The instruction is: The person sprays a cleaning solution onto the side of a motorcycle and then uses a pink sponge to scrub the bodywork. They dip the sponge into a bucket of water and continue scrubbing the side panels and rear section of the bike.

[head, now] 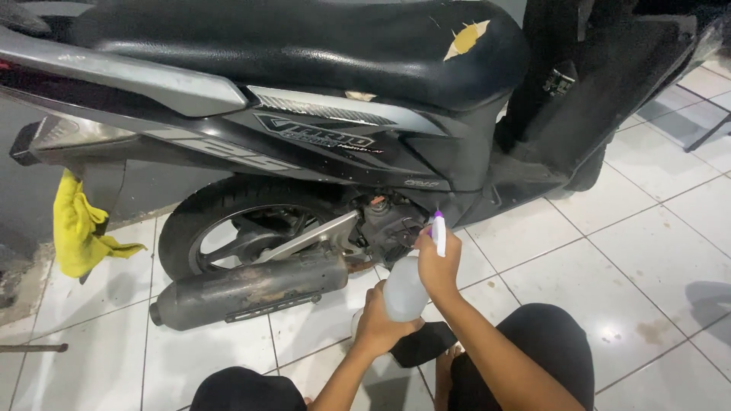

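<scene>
Right hand (438, 262) wraps the spray bottle (406, 288) at its white trigger head, nozzle aimed at the scooter's engine (384, 224); left hand (377, 323) cups the bottle's base. Exhaust (251, 289) looks grimy, yellow rag (80, 228) hangs unused.

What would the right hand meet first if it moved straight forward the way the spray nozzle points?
Probably the engine block behind the rear wheel; the right hand holds the spray bottle close to it, though depth is unclear.
</scene>
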